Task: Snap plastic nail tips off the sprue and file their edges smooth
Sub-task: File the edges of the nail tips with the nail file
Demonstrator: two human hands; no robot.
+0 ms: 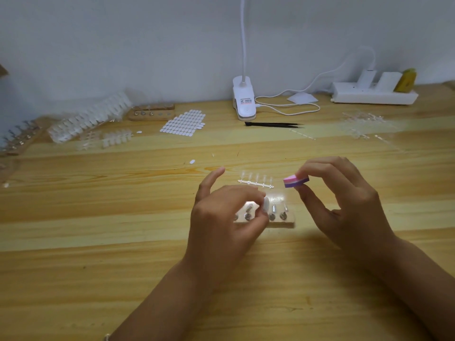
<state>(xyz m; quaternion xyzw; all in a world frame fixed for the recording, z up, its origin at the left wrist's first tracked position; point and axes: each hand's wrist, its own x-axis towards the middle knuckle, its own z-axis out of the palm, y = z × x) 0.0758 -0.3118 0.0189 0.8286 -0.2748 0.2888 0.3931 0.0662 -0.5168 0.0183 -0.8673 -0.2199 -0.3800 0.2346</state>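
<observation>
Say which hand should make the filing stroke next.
Right, probably. The right hand pinches the pink-and-purple file block, raised close to the nail tip that the left hand pinches.

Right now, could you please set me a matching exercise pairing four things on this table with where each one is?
Things: 1 nail tip; 2 file block; 3 tweezers; 4 sprue.
Places: a in front of the lamp clip; b pinched by the left hand; c just beyond the wooden stand; d held by the right hand.
Pairs: 1-b; 2-d; 3-a; 4-c.
</observation>
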